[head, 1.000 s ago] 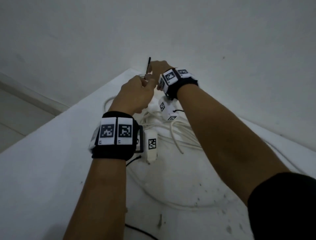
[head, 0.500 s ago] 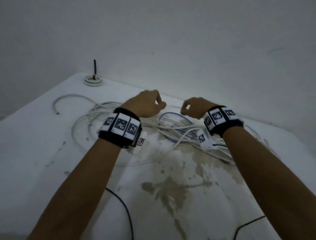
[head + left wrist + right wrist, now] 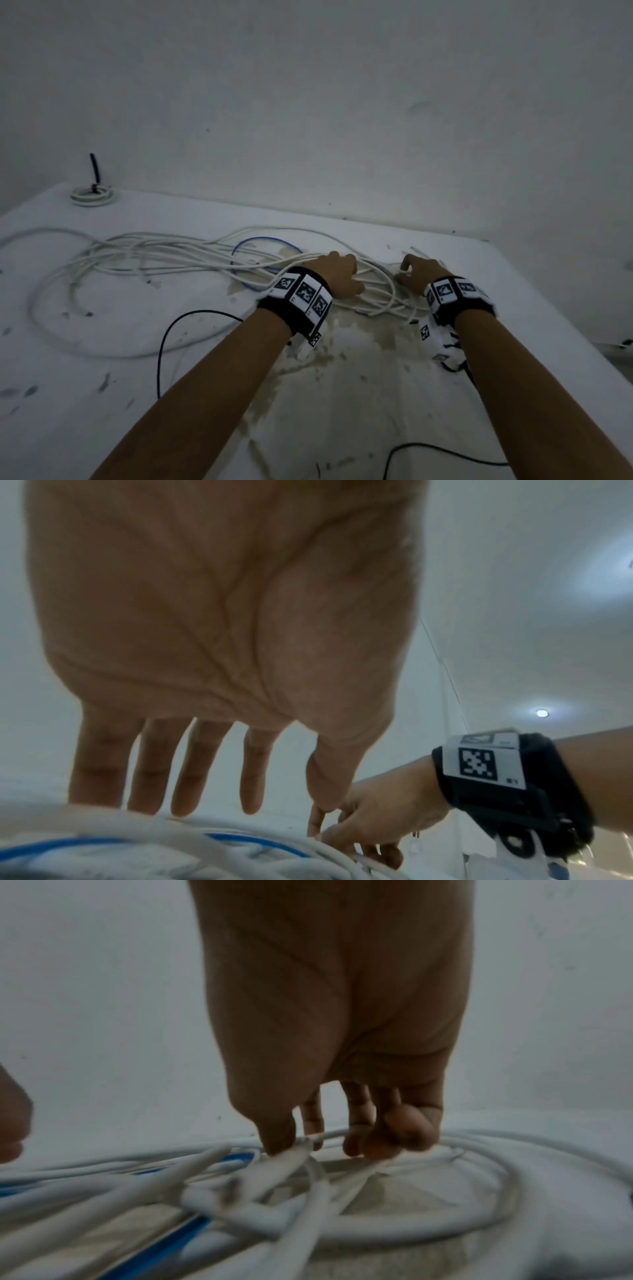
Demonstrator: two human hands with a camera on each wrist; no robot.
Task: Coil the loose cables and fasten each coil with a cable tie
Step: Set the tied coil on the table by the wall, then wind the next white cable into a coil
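A tangle of loose white cables [image 3: 154,253] with one blue cable [image 3: 260,240] through it sprawls across the white table [image 3: 102,411]. My left hand [image 3: 337,274] rests on the tangle's right part; in the left wrist view its fingers [image 3: 192,777] hang straight down onto the cables and hold nothing. My right hand [image 3: 416,274] is just to its right. In the right wrist view, thumb and forefinger [image 3: 298,1137] pinch one white cable [image 3: 291,1153] while the other fingers curl. A small white coil [image 3: 90,197] with a black cable tie [image 3: 95,168] sticking up lies at the back left corner.
A wall [image 3: 342,120] rises right behind the table. Thin black cords [image 3: 164,342] trail from my wrist cameras over the table's near part. A brownish stain [image 3: 342,377] marks the table between my forearms. The table's right edge [image 3: 582,325] is near my right arm.
One second ago both hands held the small coil with its tie at the back corner. The coil now lies there alone, and both hands have come down onto the loose tangle.
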